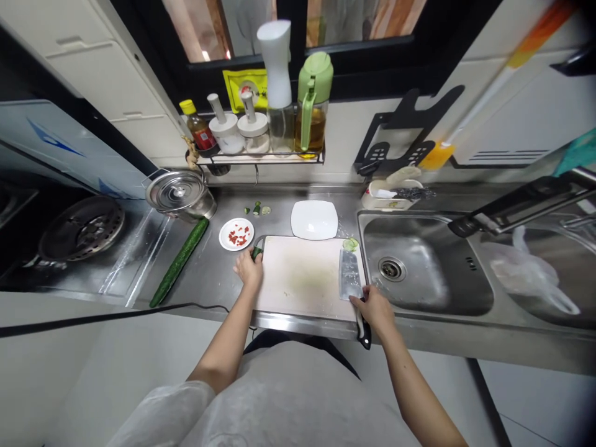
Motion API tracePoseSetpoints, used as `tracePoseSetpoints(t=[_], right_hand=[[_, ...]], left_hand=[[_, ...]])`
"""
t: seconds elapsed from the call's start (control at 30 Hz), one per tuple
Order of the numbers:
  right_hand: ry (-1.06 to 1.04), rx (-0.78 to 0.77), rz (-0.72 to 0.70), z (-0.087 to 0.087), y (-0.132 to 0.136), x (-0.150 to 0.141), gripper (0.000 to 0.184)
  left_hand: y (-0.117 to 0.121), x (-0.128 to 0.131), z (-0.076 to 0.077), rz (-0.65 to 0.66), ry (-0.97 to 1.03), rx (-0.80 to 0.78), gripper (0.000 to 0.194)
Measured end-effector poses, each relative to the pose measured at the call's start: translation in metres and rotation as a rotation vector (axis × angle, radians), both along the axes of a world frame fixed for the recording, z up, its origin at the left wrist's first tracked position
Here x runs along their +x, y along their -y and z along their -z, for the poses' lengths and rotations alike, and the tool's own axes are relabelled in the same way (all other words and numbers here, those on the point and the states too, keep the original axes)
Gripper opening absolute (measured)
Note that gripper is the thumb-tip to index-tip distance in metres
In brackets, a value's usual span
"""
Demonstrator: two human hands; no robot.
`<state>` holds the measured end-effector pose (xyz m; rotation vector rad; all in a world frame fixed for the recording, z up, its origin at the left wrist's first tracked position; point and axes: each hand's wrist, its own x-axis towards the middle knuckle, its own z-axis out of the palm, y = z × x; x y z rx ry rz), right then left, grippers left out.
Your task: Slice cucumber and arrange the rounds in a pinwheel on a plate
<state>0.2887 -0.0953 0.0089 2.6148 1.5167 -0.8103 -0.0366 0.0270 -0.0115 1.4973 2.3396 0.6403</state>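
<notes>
My left hand (249,268) is closed at the left edge of the white cutting board (298,301), its fingers around a dark green cucumber piece (256,251) that is partly hidden. At the board's right side, my right hand (376,308) grips the cleaver (350,276) near the top of its handle. The broad blade lies flat over the board, and the black handle end points toward me past the counter edge. Thin cucumber slices (350,244) rest just beyond the blade. A damp greenish patch marks the board's middle.
A white plate (315,218) stands behind the board. To the left are a small plate (236,228) with chopped red bits, cucumber scraps (257,208), a whole cucumber (179,262) and a steel pot (179,191). The sink (423,261) adjoins on the right. A condiment shelf (261,159) hangs above.
</notes>
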Motion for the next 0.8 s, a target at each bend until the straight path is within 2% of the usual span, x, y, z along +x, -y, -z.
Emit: tracePoseSetpoints(t=[0.1, 0.27, 0.4, 0.6, 0.8], right_hand=[[-0.019, 0.044, 0.0, 0.003, 0.0, 0.003, 0.034], [-0.076, 0.079, 0.047, 0.001, 0.001, -0.001, 0.021], [-0.164, 0.143, 0.014, -0.006, 0.002, -0.015, 0.012], [-0.123, 0.142, -0.169, -0.018, -0.003, -0.032, 0.018], [-0.002, -0.042, -0.284, -0.022, -0.011, -0.041, 0.022]], left_hand=[[0.015, 0.001, -0.002, 0.103, 0.077, 0.071, 0.031], [0.057, 0.015, 0.004, 0.385, 0.256, 0.127, 0.031], [0.084, 0.032, 0.01, 0.496, 0.302, 0.116, 0.029], [0.09, 0.046, 0.015, 0.6, 0.238, 0.138, 0.025], [0.089, 0.044, 0.024, 0.608, 0.233, 0.207, 0.023]])
